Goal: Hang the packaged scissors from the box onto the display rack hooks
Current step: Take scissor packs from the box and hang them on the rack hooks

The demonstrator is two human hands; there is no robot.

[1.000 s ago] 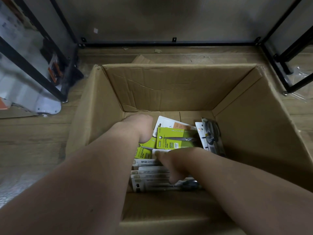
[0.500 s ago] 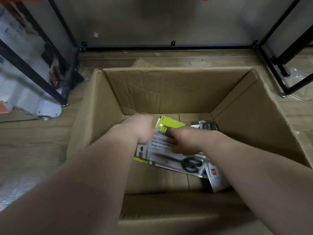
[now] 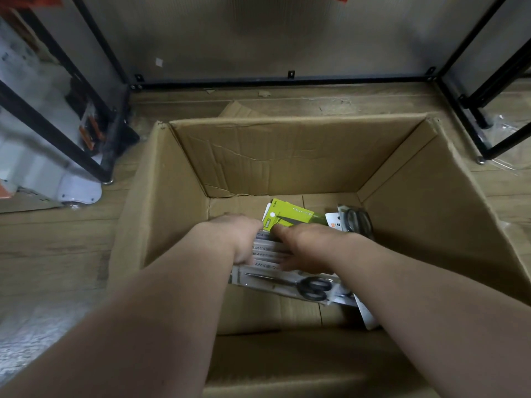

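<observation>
Inside one cardboard box (image 3: 287,156), left hand (image 3: 240,239) and right hand (image 3: 306,245) each grip one pack stack (image 3: 265,249); beyond lie one green pack (image 3: 291,216) and one black-scissors pack (image 3: 356,221).

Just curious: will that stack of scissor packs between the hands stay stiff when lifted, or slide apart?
Probably stiff: the stack of packs looks like flat card. Glossy faces may slide; left hand and right hand clamp it. Metal scissors suggest weight.
</observation>
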